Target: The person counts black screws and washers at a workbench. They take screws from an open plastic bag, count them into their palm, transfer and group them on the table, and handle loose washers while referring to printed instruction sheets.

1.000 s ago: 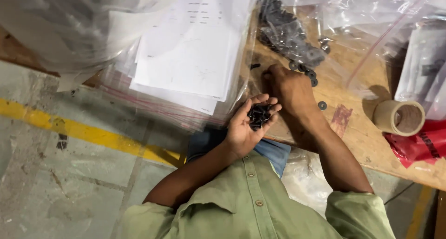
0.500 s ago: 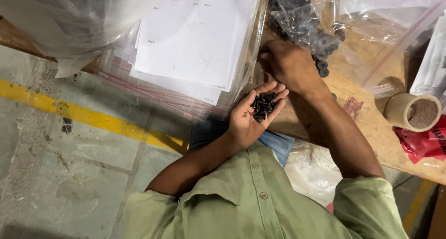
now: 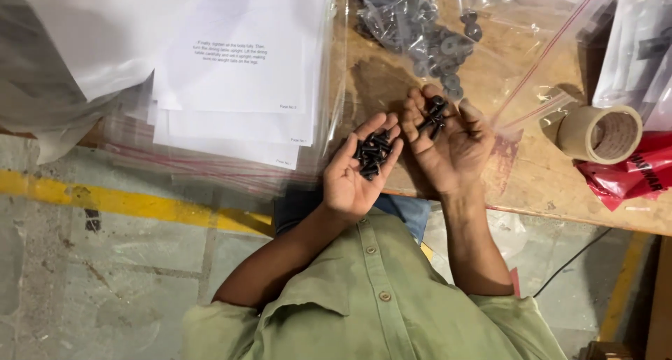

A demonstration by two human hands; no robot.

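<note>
My left hand (image 3: 358,174) is cupped palm up at the table's near edge, and a small heap of black screws (image 3: 371,153) lies in it. Right beside it, my right hand (image 3: 450,146) is also turned palm up, with a few black screws (image 3: 434,116) resting on its fingers. The two hands nearly touch at the fingertips. Just beyond my right hand lies a clear zip bag of black washers (image 3: 427,31), with some washers loose at its mouth.
The wooden table (image 3: 539,185) holds stacks of printed sheets in clear bags (image 3: 231,73) at the left. A roll of tan tape (image 3: 600,133) and a red bag (image 3: 640,174) sit at the right. Below the table is a concrete floor with a yellow line (image 3: 140,207).
My right hand was palm down among the parts on the table; it has come back and turned palm up with screws in it, beside my left hand.
</note>
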